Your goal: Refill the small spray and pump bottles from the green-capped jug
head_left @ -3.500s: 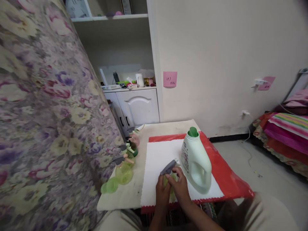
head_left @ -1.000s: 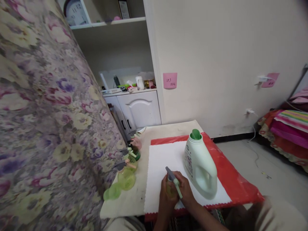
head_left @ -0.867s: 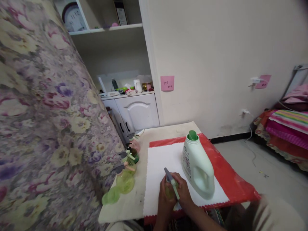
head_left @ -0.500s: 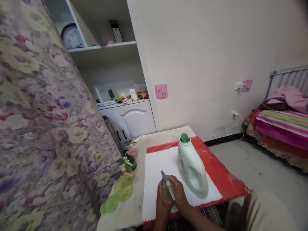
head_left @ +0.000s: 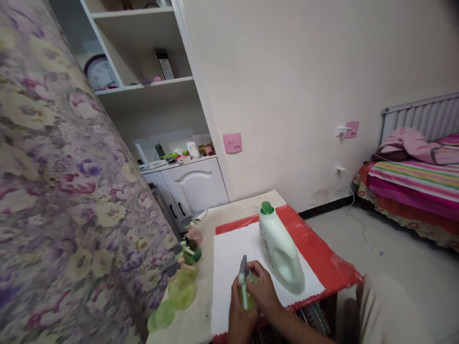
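Near the front edge of the table, a small spray bottle (head_left: 244,295) with a see-through yellow-green body, a grey nozzle and a pale green trigger is held between both hands. My left hand (head_left: 238,310) is wrapped round its left side and lower part. From the right, my right hand (head_left: 264,285) grips it higher up, fingers curled near the neck. Just right of the hands stands a large pale green detergent jug (head_left: 281,253) with a dark green piece in its mouth, touching neither hand. Under them lies a white sheet (head_left: 224,267) on a red cover (head_left: 311,239).
Several spray bottles (head_left: 182,289) line the table's left edge, with green round pieces (head_left: 165,315) in front. A floral curtain (head_left: 89,181) hangs close on the left. Behind are a shelf cabinet (head_left: 195,184) and a wall; a bed (head_left: 412,177) is at right.
The spray bottle has turned in my hands, so its nozzle now points more straight away from me. The camera's view has shifted slightly. The jug stays standing on the sheet.
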The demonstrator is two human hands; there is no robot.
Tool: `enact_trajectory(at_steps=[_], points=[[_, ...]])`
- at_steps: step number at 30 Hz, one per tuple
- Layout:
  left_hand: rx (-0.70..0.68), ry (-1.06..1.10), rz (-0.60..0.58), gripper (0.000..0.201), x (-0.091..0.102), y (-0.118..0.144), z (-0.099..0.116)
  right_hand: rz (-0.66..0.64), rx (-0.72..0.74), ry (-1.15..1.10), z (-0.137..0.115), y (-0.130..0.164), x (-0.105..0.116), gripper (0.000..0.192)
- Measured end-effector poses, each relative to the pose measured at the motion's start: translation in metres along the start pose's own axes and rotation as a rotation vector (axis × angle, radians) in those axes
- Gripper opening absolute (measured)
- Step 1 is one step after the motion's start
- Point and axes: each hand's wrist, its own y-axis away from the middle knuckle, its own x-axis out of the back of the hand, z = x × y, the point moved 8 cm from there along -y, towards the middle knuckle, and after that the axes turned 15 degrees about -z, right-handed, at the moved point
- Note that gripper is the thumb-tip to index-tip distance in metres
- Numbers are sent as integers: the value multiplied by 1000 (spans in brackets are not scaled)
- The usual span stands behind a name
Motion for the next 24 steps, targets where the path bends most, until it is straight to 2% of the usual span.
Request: enact_trajectory(at_steps=[4, 6, 9, 12, 16, 21, 24], points=[[33, 7, 0, 75, 5, 9, 12, -110, 37, 15, -20, 14, 5, 54], [52, 15, -42, 77, 4, 14, 18, -195, 33, 32, -21, 24, 9, 68], [71, -47, -115, 76, 0, 23, 27, -315, -50, 18, -13, 41, 17, 80], [18, -97, -149, 80, -7, 29, 40, -377, -122, 31, -12, 58, 28, 88], [-127, -12, -277, 78, -25, 26, 64, -342, -153, 161, -36, 72, 49, 86], [-144, 120, -417, 63, -57, 12, 74, -266, -223, 357, -58, 83, 81, 83], [-207, 206, -488, 74, -73, 5, 76, -171, -219, 339, -67, 89, 113, 80]])
